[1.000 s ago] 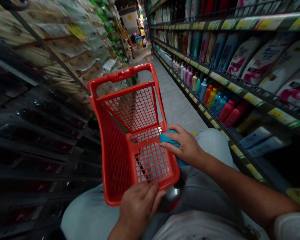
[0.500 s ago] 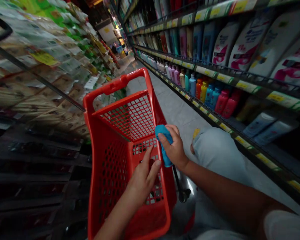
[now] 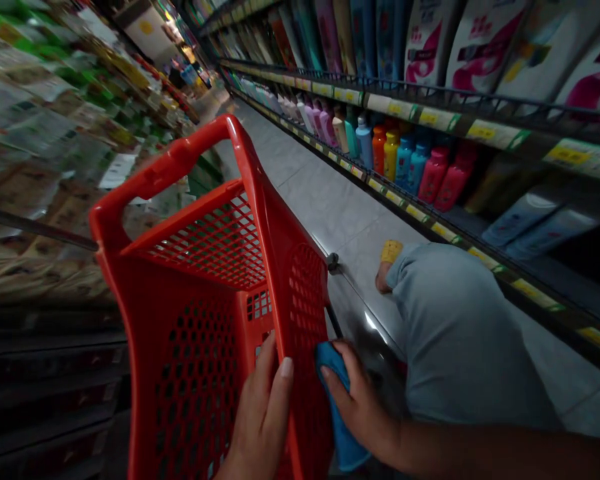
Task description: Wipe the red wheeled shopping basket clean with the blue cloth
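Note:
A red plastic shopping cart (image 3: 257,200) stands tilted in view before me, its perforated basket open toward me. My right hand (image 3: 363,400) is closed around a folded blue cloth (image 3: 340,413) and presses it to the outer face of the cart's right wall. At the inner side of that same wall is my left hand (image 3: 263,407), fingers stretched upward and thumb beside the rim. It appears to touch the wall; part of its fingers is hidden.
Shelves (image 3: 405,107) of shampoo and other bottles line the right side. Packaged goods (image 3: 40,127) are stacked at the left, blurred. My bent knee (image 3: 460,327) in light jeans is beside the cart, with a yellow shoe (image 3: 391,251) on the tiled floor (image 3: 310,187).
The cart has shifted left in view and shows more of its outer right side. The right hand with the cloth has gone from the top rim down to the outer wall; the left hand has come nearer the rim.

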Demonstrator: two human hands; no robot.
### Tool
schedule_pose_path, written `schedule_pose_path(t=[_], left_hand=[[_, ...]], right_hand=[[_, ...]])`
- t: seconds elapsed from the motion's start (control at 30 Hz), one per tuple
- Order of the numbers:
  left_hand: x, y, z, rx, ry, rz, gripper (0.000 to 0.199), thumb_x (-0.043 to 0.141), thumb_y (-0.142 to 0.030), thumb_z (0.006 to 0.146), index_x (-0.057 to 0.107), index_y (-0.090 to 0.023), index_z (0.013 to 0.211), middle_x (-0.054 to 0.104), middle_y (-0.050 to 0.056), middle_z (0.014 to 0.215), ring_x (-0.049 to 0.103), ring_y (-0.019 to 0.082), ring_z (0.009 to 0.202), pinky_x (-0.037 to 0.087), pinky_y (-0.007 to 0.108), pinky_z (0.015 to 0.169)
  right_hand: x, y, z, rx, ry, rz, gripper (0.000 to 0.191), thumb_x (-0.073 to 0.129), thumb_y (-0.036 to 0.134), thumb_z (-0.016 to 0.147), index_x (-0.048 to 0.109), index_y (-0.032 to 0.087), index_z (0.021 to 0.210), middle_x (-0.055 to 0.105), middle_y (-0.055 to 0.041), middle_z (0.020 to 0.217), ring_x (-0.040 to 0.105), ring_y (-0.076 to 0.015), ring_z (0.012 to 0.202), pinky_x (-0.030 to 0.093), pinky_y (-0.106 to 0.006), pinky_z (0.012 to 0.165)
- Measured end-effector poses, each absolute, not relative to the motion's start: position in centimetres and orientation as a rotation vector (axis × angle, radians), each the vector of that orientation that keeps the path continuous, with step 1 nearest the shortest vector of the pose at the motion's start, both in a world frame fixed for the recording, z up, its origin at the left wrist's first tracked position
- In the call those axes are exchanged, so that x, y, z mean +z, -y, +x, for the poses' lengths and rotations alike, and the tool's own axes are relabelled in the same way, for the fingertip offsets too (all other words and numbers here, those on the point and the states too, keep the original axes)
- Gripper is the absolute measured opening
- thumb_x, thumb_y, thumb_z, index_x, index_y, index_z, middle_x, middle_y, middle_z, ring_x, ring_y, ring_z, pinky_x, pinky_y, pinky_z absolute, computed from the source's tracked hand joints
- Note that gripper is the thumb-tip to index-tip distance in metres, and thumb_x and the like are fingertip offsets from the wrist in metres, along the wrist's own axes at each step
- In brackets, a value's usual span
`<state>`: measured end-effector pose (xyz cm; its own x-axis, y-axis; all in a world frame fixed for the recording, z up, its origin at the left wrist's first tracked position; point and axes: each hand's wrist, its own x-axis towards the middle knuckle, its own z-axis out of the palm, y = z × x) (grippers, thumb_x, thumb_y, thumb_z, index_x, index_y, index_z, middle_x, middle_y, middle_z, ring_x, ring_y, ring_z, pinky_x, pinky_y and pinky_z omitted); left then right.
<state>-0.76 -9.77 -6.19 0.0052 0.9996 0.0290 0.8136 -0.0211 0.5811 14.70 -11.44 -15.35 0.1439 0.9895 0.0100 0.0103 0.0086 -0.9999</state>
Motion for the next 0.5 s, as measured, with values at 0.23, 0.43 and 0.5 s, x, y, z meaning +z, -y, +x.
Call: schedule_pose_path(t=[0.23,0.43,0.5], left_hand=[[-6.3,10.0,-2.3,0.392,-1.768,2.070,0.056,0.038,-0.055,0.098,0.049,-0.027,0.145,0.070,0.010,0.129,0.063,0.032,0.127,0.058,0.048,0.099],[-5.5,11.5,-3.9,0.324,-1.657,2.375,0.046,0.043,-0.041,0.097,0.051,-0.031,0.141,0.066,0.009,0.138,0.058,0.032,0.133,0.057,0.049,0.100],[-4.8,11.5,-4.2,0.217,-1.563,2.424,0.045,0.051,-0.040,0.093,0.055,-0.033,0.138,0.065,0.008,0.141,0.058,0.033,0.134,0.057,0.047,0.099]], right_hand=[[-12.0,2.0,13.4,0.889,1.052,-1.093,0.026,0.055,0.032,0.095,0.056,0.024,0.120,0.064,-0.0078,0.120,0.063,-0.0201,0.115,0.051,-0.036,0.103],[-18.6,-6.2,13.4,0.912,0.920,-1.357,0.018,0.058,0.030,0.088,0.062,0.022,0.103,0.065,-0.0074,0.102,0.063,-0.0233,0.102,0.052,-0.043,0.098],[-21.2,-7.0,13.3,1.041,0.808,-1.540,0.013,0.058,0.026,0.084,0.062,0.021,0.096,0.063,-0.0050,0.088,0.064,-0.0237,0.089,0.055,-0.044,0.091]])
